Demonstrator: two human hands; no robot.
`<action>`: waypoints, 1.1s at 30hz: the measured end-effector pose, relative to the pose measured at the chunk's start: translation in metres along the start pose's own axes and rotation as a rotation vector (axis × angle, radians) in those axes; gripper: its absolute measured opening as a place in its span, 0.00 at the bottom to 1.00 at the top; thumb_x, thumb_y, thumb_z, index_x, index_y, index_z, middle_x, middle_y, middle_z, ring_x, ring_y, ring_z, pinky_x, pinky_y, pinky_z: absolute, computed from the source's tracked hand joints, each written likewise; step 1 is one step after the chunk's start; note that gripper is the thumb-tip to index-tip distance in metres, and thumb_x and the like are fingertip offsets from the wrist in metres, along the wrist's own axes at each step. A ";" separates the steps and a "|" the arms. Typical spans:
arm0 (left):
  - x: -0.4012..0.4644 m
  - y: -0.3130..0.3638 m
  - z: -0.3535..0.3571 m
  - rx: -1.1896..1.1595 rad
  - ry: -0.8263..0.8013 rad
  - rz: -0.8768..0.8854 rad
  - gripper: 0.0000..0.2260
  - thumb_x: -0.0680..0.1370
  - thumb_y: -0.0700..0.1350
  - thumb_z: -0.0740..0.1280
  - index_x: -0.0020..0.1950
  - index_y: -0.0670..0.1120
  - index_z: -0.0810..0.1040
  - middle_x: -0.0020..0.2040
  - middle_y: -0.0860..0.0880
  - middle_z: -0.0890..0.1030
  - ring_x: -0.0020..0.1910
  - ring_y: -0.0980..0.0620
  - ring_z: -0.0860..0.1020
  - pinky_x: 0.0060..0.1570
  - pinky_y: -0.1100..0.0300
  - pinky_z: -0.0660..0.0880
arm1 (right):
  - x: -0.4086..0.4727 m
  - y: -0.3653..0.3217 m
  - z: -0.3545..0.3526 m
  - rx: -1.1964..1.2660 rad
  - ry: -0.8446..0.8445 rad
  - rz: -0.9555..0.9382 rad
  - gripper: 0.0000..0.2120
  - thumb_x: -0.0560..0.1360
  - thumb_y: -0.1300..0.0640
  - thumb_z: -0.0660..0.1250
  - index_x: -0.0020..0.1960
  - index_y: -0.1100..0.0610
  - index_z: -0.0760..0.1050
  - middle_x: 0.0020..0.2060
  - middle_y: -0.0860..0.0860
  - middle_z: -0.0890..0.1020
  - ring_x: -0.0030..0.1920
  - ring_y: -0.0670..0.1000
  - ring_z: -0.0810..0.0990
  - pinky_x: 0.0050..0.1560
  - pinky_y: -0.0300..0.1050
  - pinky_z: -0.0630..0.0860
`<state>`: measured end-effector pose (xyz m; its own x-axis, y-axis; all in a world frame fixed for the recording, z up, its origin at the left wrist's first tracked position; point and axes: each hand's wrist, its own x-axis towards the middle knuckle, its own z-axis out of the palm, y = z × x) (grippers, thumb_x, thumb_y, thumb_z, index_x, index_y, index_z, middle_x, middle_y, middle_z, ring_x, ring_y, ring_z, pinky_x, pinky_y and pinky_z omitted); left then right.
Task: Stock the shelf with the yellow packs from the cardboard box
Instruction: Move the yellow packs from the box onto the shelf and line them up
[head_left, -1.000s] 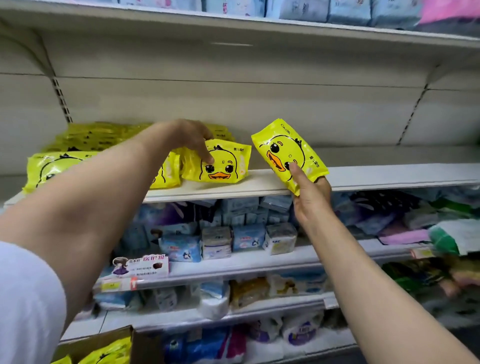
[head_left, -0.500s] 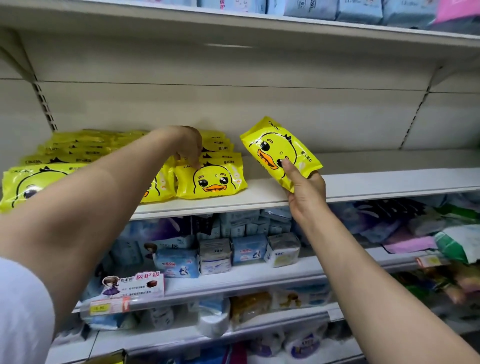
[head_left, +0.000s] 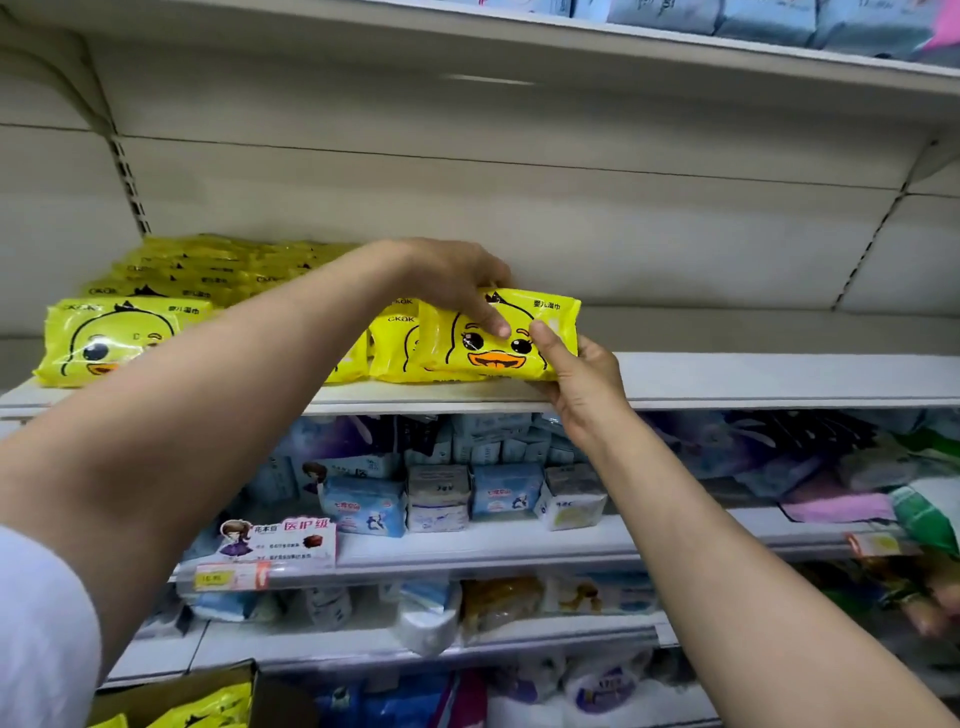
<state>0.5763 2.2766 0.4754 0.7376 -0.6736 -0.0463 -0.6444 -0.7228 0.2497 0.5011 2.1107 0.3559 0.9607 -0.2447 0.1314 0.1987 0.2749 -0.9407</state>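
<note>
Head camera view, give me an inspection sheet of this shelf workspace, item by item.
Surface: white shelf, its right part bare of stock.
Job's things: yellow pack with a duck face at the shelf's front edge, overlapping the row of yellow packs to its left; cardboard box at bottom left with more yellow packs inside.
Clutter: nothing seen on the shelf being stocked.
Grippers: left hand grips the pack from above; right hand holds its lower right corner.
Cables: nothing seen.
Surroundings: blue and white packets on the lower shelves; pale blue packs on the top shelf.
</note>
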 end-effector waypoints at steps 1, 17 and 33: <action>0.001 -0.004 0.003 -0.004 0.017 -0.004 0.21 0.68 0.61 0.75 0.57 0.55 0.78 0.51 0.54 0.81 0.52 0.50 0.79 0.53 0.55 0.76 | -0.001 0.001 0.003 -0.005 -0.010 0.009 0.07 0.76 0.56 0.72 0.52 0.57 0.81 0.49 0.57 0.86 0.46 0.54 0.84 0.51 0.51 0.82; -0.025 -0.042 0.027 0.043 0.156 -0.240 0.25 0.71 0.53 0.76 0.66 0.49 0.77 0.59 0.48 0.79 0.58 0.45 0.76 0.53 0.58 0.70 | -0.014 0.005 0.003 -0.029 0.108 -0.005 0.12 0.76 0.55 0.72 0.58 0.54 0.77 0.56 0.51 0.82 0.60 0.51 0.81 0.60 0.50 0.78; -0.066 -0.009 0.074 -0.077 0.778 -0.333 0.31 0.72 0.54 0.74 0.71 0.46 0.70 0.68 0.42 0.71 0.69 0.42 0.66 0.67 0.51 0.66 | -0.056 0.006 0.007 -0.048 0.084 0.049 0.12 0.77 0.56 0.71 0.59 0.56 0.76 0.51 0.51 0.82 0.54 0.48 0.80 0.56 0.46 0.78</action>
<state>0.5184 2.3156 0.4044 0.8331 -0.1097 0.5422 -0.3747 -0.8330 0.4071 0.4494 2.1324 0.3446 0.9489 -0.3098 0.0597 0.1401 0.2443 -0.9595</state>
